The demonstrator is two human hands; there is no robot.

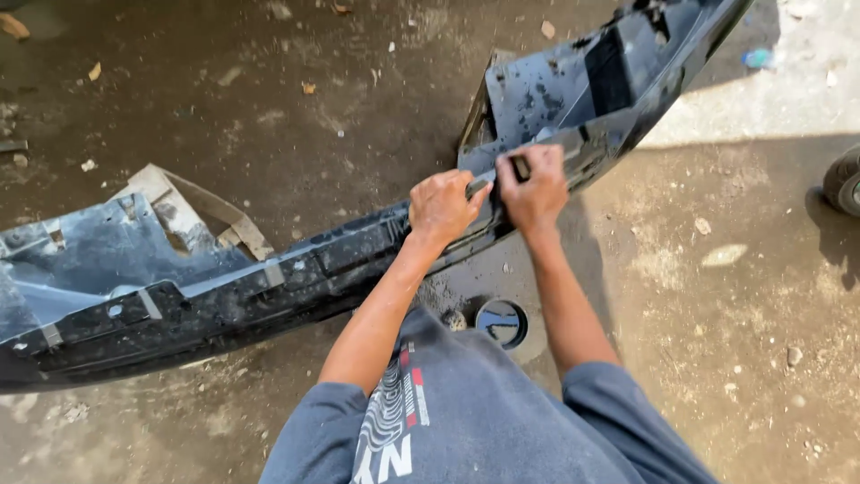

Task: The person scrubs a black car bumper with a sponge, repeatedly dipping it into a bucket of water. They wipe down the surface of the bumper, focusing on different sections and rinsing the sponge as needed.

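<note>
A long black car bumper (224, 300) lies inner side up across the dirty concrete floor, reaching from the left edge to the top right. Near its middle rim, my left hand (443, 208) and my right hand (536, 190) sit close together. Both hands pinch a small dark flat piece (488, 179) held against the bumper's edge. What the piece is I cannot make out. My forearms stretch out from a grey shirt at the bottom of the view.
A small round tin with a shiny inside (502, 321) sits on the floor just below the bumper, near my chest. A dark wheel (845, 181) shows at the right edge. Stones, leaves and scraps litter the floor; sunlight falls on the right side.
</note>
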